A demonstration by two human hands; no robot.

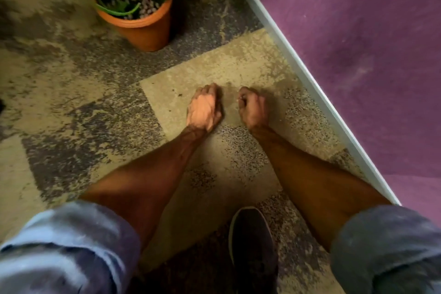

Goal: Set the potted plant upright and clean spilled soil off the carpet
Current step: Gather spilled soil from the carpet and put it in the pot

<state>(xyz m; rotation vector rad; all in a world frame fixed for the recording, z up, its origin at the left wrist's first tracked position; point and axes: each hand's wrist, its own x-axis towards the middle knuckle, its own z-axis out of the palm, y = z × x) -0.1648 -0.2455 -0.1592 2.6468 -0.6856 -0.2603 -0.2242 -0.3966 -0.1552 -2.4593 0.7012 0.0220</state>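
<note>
Below, left hand (pixel 204 108) and right hand (pixel 253 108) on carpet (pixel 71 102), fingers curled shut, contents hidden, pot (pixel 140 28) upright.

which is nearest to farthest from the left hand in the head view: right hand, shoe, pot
From the left hand:
1. Right hand, just beside it on the carpet.
2. Shoe, below, at the bottom of the view.
3. Pot, upright at upper left; not far off the shoe, so this order is loose.
</note>
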